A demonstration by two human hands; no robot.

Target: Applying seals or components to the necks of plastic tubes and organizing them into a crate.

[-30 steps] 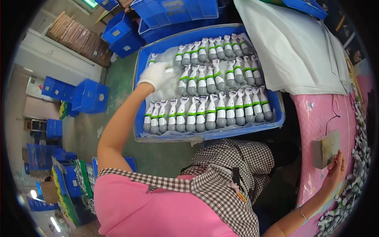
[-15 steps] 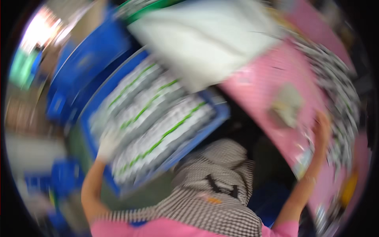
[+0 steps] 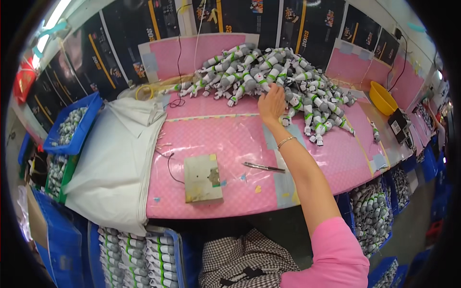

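On the pink-covered table lies a large heap of small white, grey and green toy figures (image 3: pixel 249 72). My right hand (image 3: pixel 272 104), bare with a bracelet on the wrist, reaches to the near edge of this heap. Its fingers are bent and close together on a toy figure (image 3: pixel 262 82), which they partly hide. Out of view is my left hand. A grey-beige box (image 3: pixel 201 175) with a dark cable and a pen (image 3: pixel 263 167) rest on the table nearer to me.
White cloth (image 3: pixel 113 153) covers the table's left end. Below it, a blue crate (image 3: pixel 178 254) holds rows of figures. Blue bins (image 3: pixel 390 230) of figures stand under the right edge. A yellow basin (image 3: pixel 382 98) and a dark box (image 3: pixel 399 126) sit at the right.
The view has swung from the crate up to the table. My gloved left hand, earlier at the crate's rows, has left view. My right hand has moved from near the table edge to the heap.
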